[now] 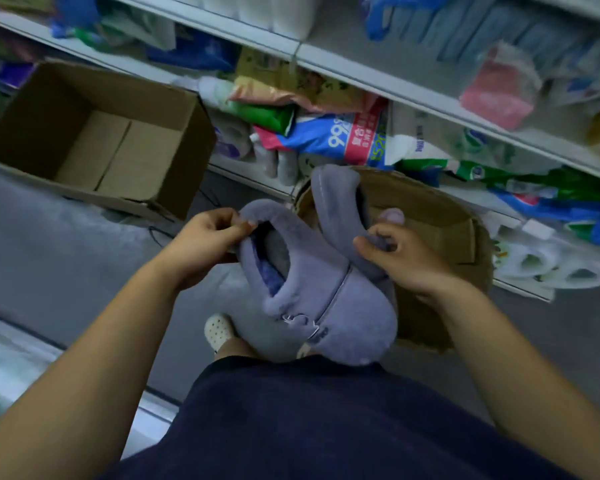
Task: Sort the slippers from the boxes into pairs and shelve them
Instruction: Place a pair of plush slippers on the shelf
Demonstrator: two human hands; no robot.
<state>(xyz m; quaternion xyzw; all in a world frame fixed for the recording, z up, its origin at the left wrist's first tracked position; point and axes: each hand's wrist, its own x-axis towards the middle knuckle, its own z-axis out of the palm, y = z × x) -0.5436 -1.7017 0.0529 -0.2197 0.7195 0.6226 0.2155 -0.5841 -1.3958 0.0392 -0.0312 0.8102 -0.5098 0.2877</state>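
Observation:
Two fuzzy grey-blue slippers are held in front of my body. The near slipper (329,306) points its toe toward me, and my left hand (205,244) pinches its heel rim. A second slipper (340,202) stands behind it, toe up, with my right hand (402,254) gripping its lower part. The two slippers touch side by side. Beneath them sits a brown cardboard box (430,216) on the floor, and something small and pinkish-grey lies inside it. An empty open cardboard box (94,140) stands at the left.
White shelves (395,84) run across the back, stuffed with bagged goods, tissue packs and paper rolls. The grey floor (66,244) stretches left of me. My foot in a white perforated clog (217,330) shows below the slippers. A pale ledge lies at lower left.

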